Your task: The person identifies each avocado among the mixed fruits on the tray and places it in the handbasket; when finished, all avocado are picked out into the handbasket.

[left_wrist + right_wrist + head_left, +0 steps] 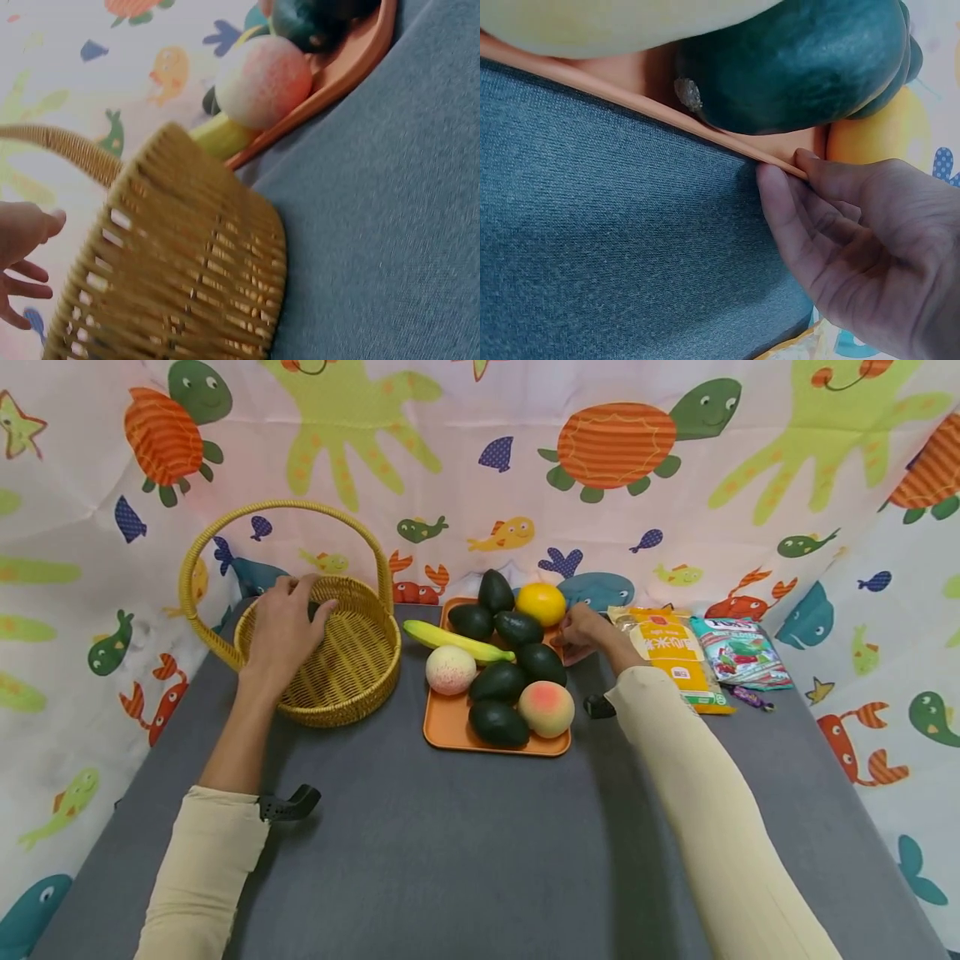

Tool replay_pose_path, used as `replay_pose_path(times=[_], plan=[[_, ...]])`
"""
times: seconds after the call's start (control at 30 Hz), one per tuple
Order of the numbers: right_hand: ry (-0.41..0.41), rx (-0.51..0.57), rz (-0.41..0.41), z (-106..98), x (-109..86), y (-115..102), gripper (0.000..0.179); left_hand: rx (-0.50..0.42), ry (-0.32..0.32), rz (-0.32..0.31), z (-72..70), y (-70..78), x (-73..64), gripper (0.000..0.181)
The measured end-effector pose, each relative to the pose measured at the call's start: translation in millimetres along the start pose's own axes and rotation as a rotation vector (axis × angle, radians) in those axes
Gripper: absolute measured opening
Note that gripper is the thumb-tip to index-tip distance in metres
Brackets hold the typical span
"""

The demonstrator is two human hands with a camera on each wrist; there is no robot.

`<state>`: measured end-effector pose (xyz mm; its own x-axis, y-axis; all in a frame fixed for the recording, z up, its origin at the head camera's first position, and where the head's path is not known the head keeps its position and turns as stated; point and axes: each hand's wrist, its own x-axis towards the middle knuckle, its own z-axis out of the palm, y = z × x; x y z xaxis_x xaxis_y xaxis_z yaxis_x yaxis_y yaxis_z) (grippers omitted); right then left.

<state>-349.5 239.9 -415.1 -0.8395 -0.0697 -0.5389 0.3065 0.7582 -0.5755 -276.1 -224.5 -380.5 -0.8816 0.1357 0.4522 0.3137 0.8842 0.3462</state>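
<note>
My left hand (279, 631) is over the yellow wicker basket (360, 693), its fingers and thumb spread apart. A dark green avocado (312, 609) shows partly past that hand, inside the basket; the rest is hidden. In the left wrist view, the fingers (28, 289) stand loose above the rim, nothing between them and the thumb. My right hand (588, 631) pinches the right edge of an orange tray (450, 737), thumb on top and fingers under. The tray bears several avocados (498, 724), two peaches (546, 708), a banana (450, 641) and a yellow round fruit (542, 603).
Right of the tray lie a yellow food packet (667, 652), a teal candy bag (741, 653) and a purple wrapped sweet (750, 697). The basket's tall handle (285, 504) arches over it. A printed cloth (480, 460) hangs behind the grey table (450, 860).
</note>
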Motion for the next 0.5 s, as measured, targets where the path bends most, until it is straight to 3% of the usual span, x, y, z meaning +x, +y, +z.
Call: replay_pose_path(times=[0.13, 0.33, 0.5], plan=[[-0.006, -0.008, -0.007, 1, -1.7, -2, 0.016, 0.017, 0.003, 0.080, 1.8, 17.5, 2.0, 0.048], [-0.006, -0.024, -0.007, 1, -0.5, -4, 0.016, 0.027, -0.041, 0.137, 7.1, 42.7, 3.3, 0.048], [-0.011, -0.009, 0.012, -1, -2.7, -4, 0.018, 0.022, -0.068, 0.296, 11.2, 69.3, -0.8, 0.046]])
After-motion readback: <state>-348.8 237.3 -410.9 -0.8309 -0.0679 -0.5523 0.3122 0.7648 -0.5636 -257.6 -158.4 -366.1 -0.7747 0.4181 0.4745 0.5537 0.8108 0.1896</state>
